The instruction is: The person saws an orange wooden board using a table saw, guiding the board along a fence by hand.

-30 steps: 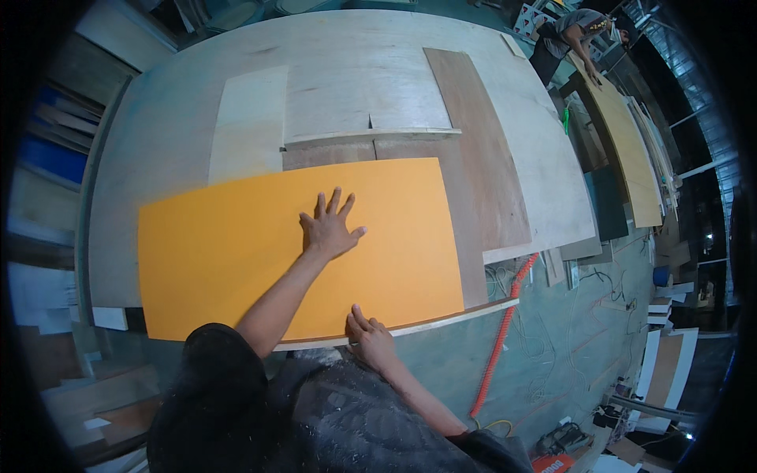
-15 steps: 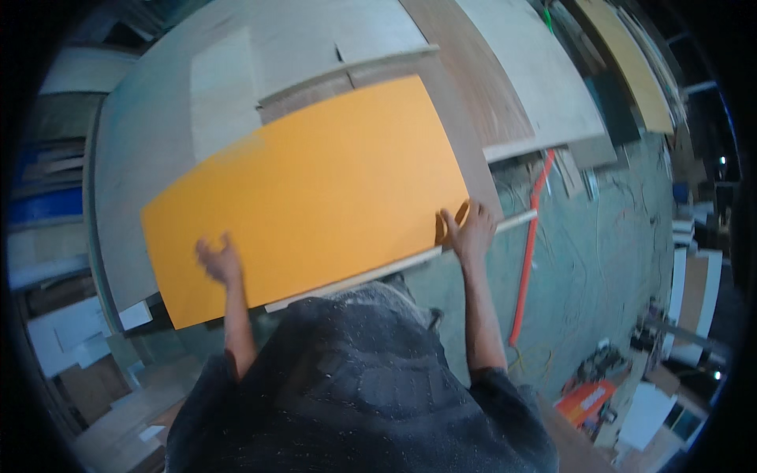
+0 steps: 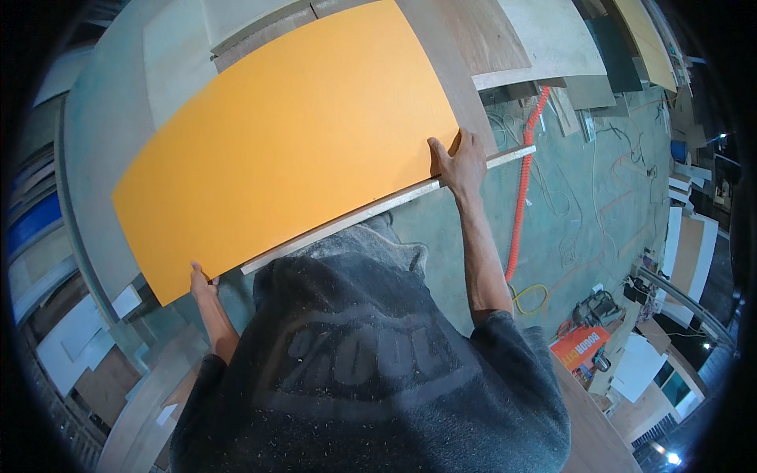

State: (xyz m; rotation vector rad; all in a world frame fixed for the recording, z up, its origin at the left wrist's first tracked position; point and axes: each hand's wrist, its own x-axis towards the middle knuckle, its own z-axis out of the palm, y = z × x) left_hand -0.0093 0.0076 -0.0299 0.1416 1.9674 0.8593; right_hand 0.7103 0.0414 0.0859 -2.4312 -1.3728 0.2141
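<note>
A large orange panel (image 3: pixel 292 150) lies flat over the worktable's boards, its long near side facing my body. My left hand (image 3: pixel 203 282) grips that near edge close to the left corner, thumb on top and fingers mostly hidden below. At the near right corner, my right hand (image 3: pixel 464 165) is closed on the panel, its thumb over the surface and its fingers at the right edge. A pale wooden strip (image 3: pixel 339 223) runs beneath the near edge and sticks out past my right hand.
Beyond the panel lie large grey boards (image 3: pixel 95 181) and a brown wood sheet (image 3: pixel 481 35). A red coiled hose (image 3: pixel 522 197) hangs to the right, above a floor with loose cables. An orange box (image 3: pixel 579 347) and offcuts sit at lower right; a stack of sheets stands at left.
My left hand has come down from above the panel's surface to its near edge and taken hold. My right hand stays at the right corner. The whole view has shifted, with the scene sitting higher.
</note>
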